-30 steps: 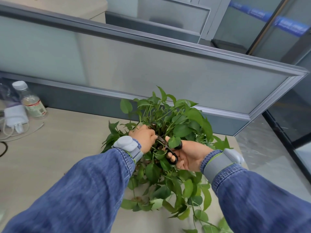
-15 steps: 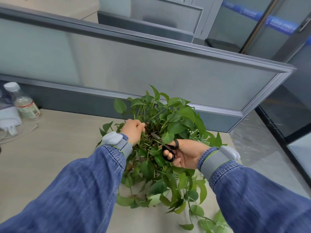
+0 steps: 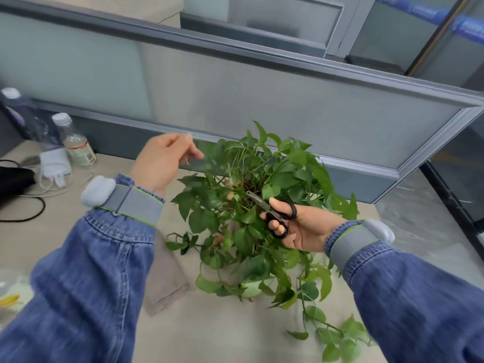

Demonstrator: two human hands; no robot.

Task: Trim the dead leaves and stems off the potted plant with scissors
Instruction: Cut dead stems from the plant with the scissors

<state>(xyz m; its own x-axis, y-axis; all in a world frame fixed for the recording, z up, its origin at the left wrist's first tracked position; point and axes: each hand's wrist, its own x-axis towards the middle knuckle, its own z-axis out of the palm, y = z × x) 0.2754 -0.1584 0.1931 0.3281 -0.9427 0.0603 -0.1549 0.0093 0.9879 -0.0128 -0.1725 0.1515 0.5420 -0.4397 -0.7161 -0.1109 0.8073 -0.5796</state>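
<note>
The potted plant point(image 3: 251, 213) stands on the desk, its green leaves hiding the pot, with brown dry bits near its centre point(image 3: 230, 189). My right hand point(image 3: 306, 229) grips black-handled scissors point(image 3: 277, 216) on the plant's right side. The blades point up-left into the foliage. My left hand point(image 3: 163, 159) is raised above and to the left of the plant, clear of the leaves. Its fingertips pinch together on what looks like a small thin stem piece, which is blurred.
A grey cloth point(image 3: 165, 279) lies left of the plant. At far left stand two bottles point(image 3: 77, 145), a white charger point(image 3: 55, 163) and black cable point(image 3: 23, 218). A partition wall point(image 3: 235, 95) runs behind. The desk edge point(image 3: 385, 221) drops to the floor on the right.
My left hand has pulled out of the plant's centre and lifted up and to the left. The scissors have stayed by the foliage. The view has swung left.
</note>
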